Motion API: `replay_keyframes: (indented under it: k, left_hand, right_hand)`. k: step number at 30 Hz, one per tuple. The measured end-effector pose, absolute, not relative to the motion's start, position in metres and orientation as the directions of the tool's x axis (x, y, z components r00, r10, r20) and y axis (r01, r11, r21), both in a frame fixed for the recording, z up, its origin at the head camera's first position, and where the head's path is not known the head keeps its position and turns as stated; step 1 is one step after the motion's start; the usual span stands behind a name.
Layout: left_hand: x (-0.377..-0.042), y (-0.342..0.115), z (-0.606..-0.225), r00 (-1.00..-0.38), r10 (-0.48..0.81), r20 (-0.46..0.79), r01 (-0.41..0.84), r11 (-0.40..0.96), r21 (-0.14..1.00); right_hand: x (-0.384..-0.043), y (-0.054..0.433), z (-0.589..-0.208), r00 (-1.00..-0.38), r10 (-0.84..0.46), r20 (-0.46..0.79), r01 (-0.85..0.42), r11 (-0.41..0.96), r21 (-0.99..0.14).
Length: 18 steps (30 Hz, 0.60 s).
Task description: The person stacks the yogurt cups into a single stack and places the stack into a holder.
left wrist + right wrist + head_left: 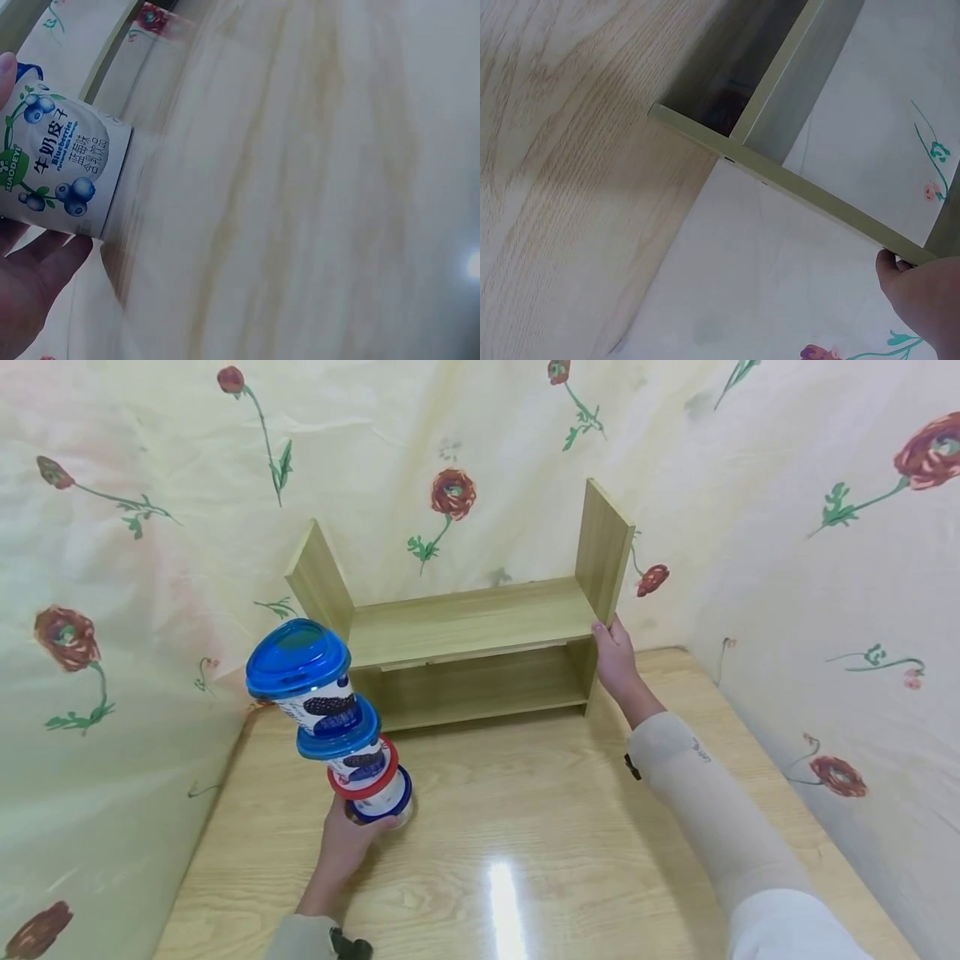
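Note:
A leaning stack of tubs rises at the left of the head view. On top is a large tub with a blue lid (297, 656), above a smaller blue-lidded tub (341, 735). Below them come a red-rimmed tub (367, 777) and a dark-blue-rimmed tub (386, 797). My left hand (347, 847) grips the lowest tub, whose blueberry-printed side (64, 157) shows in the left wrist view. My right hand (617, 664) holds the front edge of the right side panel of a light wooden shelf (472, 618); its grip is partly hidden.
The shelf stands on a wood-grain table (525, 793) against a flower-patterned wall covering (510, 435). It has an upper board between two side panels and a lower compartment (480, 685). The covering also closes off the left and right sides.

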<state>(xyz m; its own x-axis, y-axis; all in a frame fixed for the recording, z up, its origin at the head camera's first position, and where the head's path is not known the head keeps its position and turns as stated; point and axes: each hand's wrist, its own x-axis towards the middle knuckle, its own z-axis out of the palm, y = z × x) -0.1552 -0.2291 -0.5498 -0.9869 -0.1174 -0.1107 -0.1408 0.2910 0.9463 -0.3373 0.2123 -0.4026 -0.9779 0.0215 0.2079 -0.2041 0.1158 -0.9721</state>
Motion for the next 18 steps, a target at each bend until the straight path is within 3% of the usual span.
replay_keyframes:
  k: [18]
  left_hand:
    - [-0.18, -0.188, -0.534, -0.989, -0.14, -0.05, -0.088, 0.278, 0.957]
  right_hand:
    - [-0.326, 0.207, -0.392, -0.974, 0.035, 0.226, -0.221, 0.115, -0.969]
